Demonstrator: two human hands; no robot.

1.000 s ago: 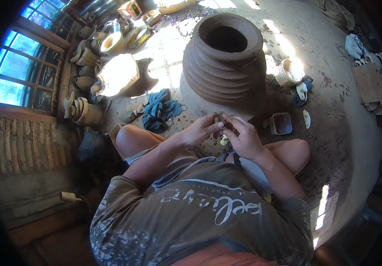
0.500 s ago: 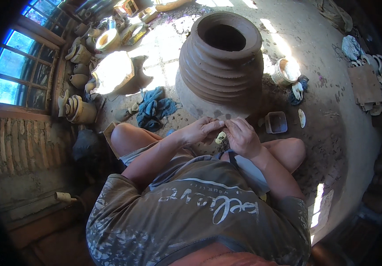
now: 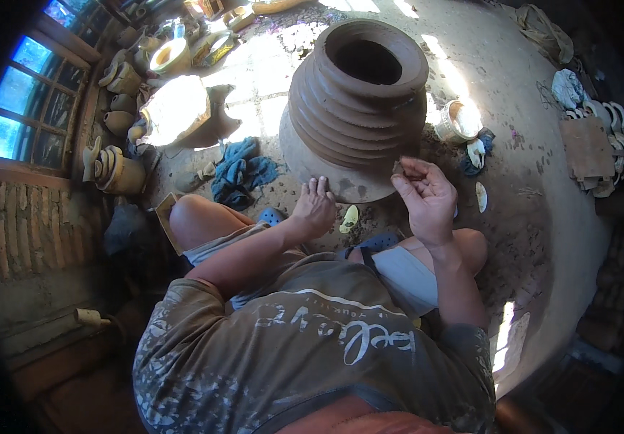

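Observation:
A large ridged brown clay pot with a wide dark mouth stands on a round grey base in front of me. My left hand lies with its fingers stretched out at the near edge of that base, seemingly touching it. Raised beside the pot's lower right, my right hand pinches a small brown piece between thumb and fingers, perhaps clay. A pale yellow oval piece rests on the floor between my hands. The plastic tub is almost wholly hidden behind my right hand.
A crumpled blue cloth lies left of the base. To the right are a white bucket, a pale oval piece and a stacked board. Several pots line the window wall. My crossed legs border the work.
My hands have parted from each other. The left has moved to the base's near edge; the right has risen to the right with the small brown piece.

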